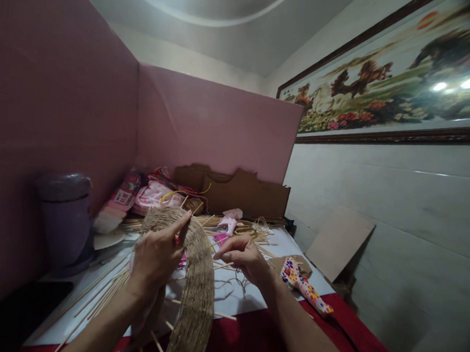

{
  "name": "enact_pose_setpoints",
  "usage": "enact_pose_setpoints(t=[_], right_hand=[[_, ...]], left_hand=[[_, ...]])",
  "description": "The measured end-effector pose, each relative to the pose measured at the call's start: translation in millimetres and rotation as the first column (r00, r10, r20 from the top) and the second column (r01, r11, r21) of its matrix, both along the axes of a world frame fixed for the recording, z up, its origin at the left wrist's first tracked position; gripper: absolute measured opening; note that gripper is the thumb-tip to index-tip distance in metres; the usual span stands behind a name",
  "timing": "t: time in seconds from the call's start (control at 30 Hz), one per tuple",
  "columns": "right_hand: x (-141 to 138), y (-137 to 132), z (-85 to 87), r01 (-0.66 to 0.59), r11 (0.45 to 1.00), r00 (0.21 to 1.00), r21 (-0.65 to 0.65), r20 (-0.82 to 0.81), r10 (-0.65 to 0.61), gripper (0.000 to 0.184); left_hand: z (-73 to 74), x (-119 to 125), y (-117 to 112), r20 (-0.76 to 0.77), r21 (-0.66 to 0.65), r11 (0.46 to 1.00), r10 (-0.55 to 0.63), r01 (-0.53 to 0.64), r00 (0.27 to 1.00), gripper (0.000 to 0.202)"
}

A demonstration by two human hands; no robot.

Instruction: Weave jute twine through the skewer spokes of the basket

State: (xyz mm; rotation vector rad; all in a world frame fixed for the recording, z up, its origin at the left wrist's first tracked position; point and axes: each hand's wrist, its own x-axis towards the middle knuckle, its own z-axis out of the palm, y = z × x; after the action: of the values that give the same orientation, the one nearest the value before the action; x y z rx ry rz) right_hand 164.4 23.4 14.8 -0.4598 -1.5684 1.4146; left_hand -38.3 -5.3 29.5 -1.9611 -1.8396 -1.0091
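Note:
A long curved band woven from brown twine (200,265) arches up from the bottom edge, with thin wooden sticks (225,316) poking out of its sides. My left hand (154,259) grips the band at its inner side, the index finger stretched across the top of the weave. Just right of the band, my right hand (245,256) has thumb and fingers drawn together in a pinch close to the protruding stick ends. What lies between those fingertips is too small to make out. Loose dark strands hang below the right hand.
A flower-patterned glue gun (305,285) lies on the right, its cable trailing over the red cloth (342,312). Loose sticks (106,290) spread at left beside a purple lidded container (65,223). Torn cardboard (245,195) and pink bags (157,194) stand at the back.

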Motion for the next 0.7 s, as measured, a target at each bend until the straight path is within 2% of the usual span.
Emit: enact_pose_setpoints(t=[0.17,0.4,0.57,0.7], right_hand=[[-2.1,-3.3,0.8,-0.047,0.998,0.999,0.034,-0.018,0.048,0.012],[-3.3,-8.8,5.2,-0.103,0.993,0.994,0.052,-0.034,0.105,0.012],[-3.9,-11.4,5.6,-0.102,0.992,0.994,0.072,-0.037,0.105,0.013],[-5.7,-16.2,7.3,-0.097,0.993,0.993,0.072,-0.065,0.102,0.013]], left_hand=[[-5.1,0.0,4.1,0.014,0.124,0.991,-0.057,0.055,0.998,0.057],[-9.3,1.0,6.3,0.176,0.124,0.976,-0.199,0.178,0.964,0.059],[-13.6,3.0,7.0,0.346,0.143,0.927,-0.374,0.346,0.86,0.061],[-14.5,6.1,4.6,0.448,0.175,0.883,-0.465,0.435,0.764,0.064]])
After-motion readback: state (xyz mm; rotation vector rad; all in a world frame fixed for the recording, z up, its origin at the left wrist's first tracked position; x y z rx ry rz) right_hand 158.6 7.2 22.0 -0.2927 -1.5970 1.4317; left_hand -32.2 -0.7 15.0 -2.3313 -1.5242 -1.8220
